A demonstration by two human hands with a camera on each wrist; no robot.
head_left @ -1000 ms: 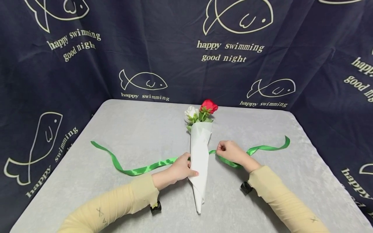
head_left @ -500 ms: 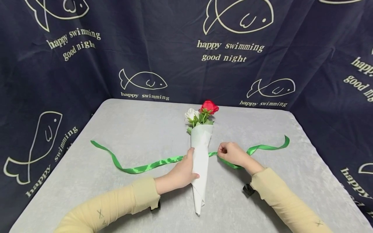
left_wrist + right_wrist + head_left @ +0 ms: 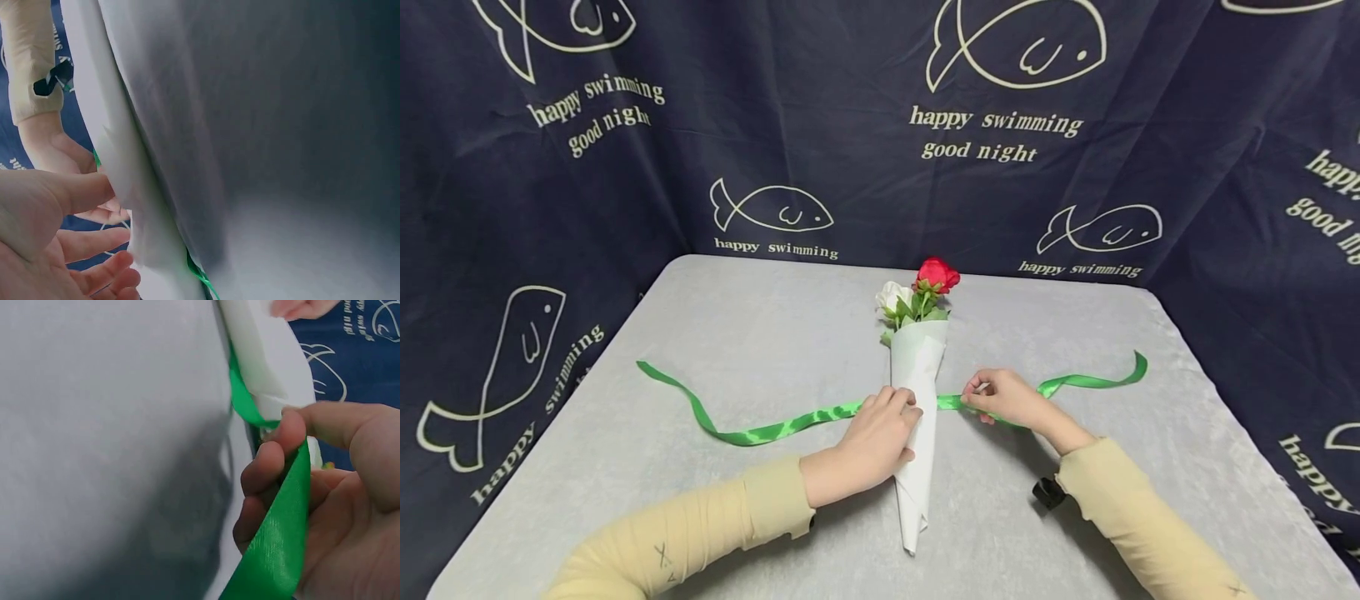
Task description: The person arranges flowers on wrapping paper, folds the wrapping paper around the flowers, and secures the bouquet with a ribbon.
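Observation:
A bouquet wrapped in white paper [image 3: 919, 354] lies on the table, with a red rose [image 3: 937, 275] and a white rose [image 3: 893, 297] showing at its far end. My left hand [image 3: 878, 433] rests over the middle of the wrap; the left wrist view shows its thumb and fingers touching the paper without curling round it. A long green satin ribbon [image 3: 752, 437] runs crosswise beneath the bouquet and out on both sides. Just right of the wrap, my right hand [image 3: 1009, 398] pinches this ribbon [image 3: 281, 531] between thumb and index finger.
Grey cloth covers the table [image 3: 760, 333]. The ribbon's ends trail to the far left and far right on it. A navy curtain [image 3: 865, 100] with fish prints hangs behind and along both sides. Each wrist carries a small black camera mount [image 3: 1048, 493].
My left hand has gone from gripping the bouquet's left side to lying over the top of the paper. My right hand has drawn slightly nearer me, and the ribbon beside the wrap looks flatter.

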